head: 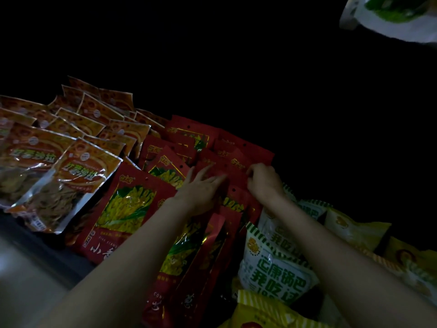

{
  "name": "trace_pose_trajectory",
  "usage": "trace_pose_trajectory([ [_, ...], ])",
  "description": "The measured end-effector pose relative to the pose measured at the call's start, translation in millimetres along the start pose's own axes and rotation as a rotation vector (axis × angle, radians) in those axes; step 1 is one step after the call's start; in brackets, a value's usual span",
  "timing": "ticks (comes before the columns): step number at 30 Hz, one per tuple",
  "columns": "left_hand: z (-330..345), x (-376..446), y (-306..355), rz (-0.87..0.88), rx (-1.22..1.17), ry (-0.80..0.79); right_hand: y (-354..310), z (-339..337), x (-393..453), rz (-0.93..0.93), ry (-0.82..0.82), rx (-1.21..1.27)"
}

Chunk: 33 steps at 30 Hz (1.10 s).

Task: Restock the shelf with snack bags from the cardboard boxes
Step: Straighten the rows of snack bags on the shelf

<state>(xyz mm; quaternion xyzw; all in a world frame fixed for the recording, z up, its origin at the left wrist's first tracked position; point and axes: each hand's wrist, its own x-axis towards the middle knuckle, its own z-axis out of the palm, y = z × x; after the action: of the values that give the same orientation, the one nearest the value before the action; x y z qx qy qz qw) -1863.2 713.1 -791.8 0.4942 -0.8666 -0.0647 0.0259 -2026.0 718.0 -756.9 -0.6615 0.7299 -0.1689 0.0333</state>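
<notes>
The left hand (203, 188) lay flat, fingers spread, on the red bags (132, 204); the right hand (263, 178) pinched one's top edge. Tugging it could have toppled the leaning row.

Near left: pale grey surface (21, 275), blurred, prob. floor (can't tell for sure). Far right, top corner: white packet w/ green print (390, 17), glossy, cut off by frame edge, well apart from everything lower down. Rest of far side & right: unlit black, no detail.
</notes>
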Motion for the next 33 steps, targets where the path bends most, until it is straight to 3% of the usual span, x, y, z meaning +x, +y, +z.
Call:
trace_pose_trajectory([
  [7,-5,4,-6,-0.068,0.093,0.026,27,-30,-3,0.028,0.043,-0.081],
  [13,-8,0,-9,-0.073,0.064,0.046,11,-24,-5,0.004,-0.239,-0.326],
  [18,-10,0,-11,-0.068,0.011,0.163,7,-25,-3,-0.028,0.002,-0.308],
  [24,-10,4,-6,-0.015,-0.029,0.034,15,-28,-6,0.036,0.123,0.054],
  [29,-14,25,14,-0.091,-0.197,0.056,25,-28,-9,-0.042,0.047,-0.105],
  [33,-8,36,15,-0.170,-0.254,0.054,20,-30,-6,-0.137,0.234,-0.045],
])
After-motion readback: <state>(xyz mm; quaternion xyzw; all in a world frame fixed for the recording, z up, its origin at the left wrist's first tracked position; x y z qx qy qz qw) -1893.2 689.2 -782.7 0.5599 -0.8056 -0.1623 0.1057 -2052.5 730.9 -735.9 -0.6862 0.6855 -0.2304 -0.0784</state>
